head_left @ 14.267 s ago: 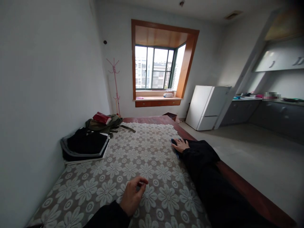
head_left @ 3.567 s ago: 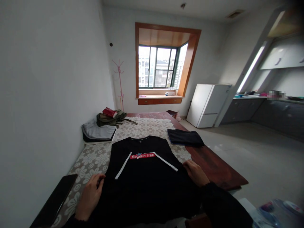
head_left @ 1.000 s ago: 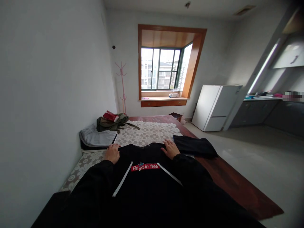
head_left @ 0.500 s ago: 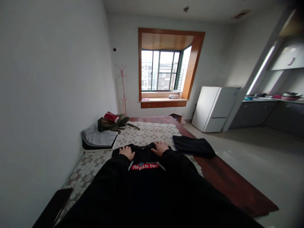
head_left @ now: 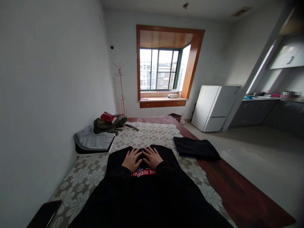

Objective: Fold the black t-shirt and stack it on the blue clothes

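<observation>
We see two hands, both flat with fingers spread and gripping nothing: the left hand (head_left: pixel 132 160) and the right hand (head_left: pixel 152 157) lie side by side, palms down, close together and nearly touching at the fingertips. Both press on one black T-shirt (head_left: pixel 166 158) spread face up on the table, its collar pointing toward the window. Two dark sleeves run back from the hands and cover much of the shirt's lower part.

The shirt is black with a red band across the chest just below the hands; the white letters we can read there are "main fre", the ends of the wording being hidden by the wrists. Smaller print above the band is too fine to read.

The shirt lies on one lace tablecloth (head_left: pixel 147 136) with a white flower pattern, which covers the left part of one dark red wooden table (head_left: pixel 237 196). Just to the right of the shirt sits one folded dark garment (head_left: pixel 197 148), apart from it. To the left, against the wall, is one stack of folded clothes (head_left: pixel 93 142) with a grey piece on top, and behind it one olive-green bag (head_left: pixel 108 124) with a red item resting on it. Farther off stand one pink coat stand (head_left: pixel 120 87), one bay window (head_left: pixel 162 68) and one white fridge (head_left: pixel 213 107).
</observation>
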The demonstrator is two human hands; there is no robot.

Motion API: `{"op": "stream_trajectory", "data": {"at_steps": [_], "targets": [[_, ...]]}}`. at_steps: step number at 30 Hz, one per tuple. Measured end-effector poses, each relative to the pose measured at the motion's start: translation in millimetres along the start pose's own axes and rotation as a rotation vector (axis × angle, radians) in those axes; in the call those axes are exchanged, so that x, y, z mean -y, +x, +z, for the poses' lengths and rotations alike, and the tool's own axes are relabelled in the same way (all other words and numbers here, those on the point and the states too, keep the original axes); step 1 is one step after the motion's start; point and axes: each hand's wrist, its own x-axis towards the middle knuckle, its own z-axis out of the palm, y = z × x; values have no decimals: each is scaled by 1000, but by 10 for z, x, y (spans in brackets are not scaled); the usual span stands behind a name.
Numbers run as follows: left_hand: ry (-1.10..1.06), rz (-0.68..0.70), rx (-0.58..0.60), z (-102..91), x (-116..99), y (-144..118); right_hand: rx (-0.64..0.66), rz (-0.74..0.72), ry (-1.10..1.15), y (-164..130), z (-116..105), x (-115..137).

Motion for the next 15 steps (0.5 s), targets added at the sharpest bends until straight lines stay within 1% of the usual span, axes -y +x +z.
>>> {"op": "stream_trajectory", "data": {"at_steps": [1, 3, 6, 10, 15], "targets": [[-6, 36, 4, -3, -5, -2, 0, -29, 2, 0, 7, -1], [-13, 73, 3, -6, -17, -9, -7, -32, 5, -2, 23, 2], [-15, 72, -10, -3, -22, -13, -40, -29, 29, -9, 27, 4], [-18, 59, -24, 13, -6, -9, -84, -78, 64, -26, 4, 1], [-23, 62, -20, 48, 10, -21, -72, -68, 49, -43, 18, 21]]}}
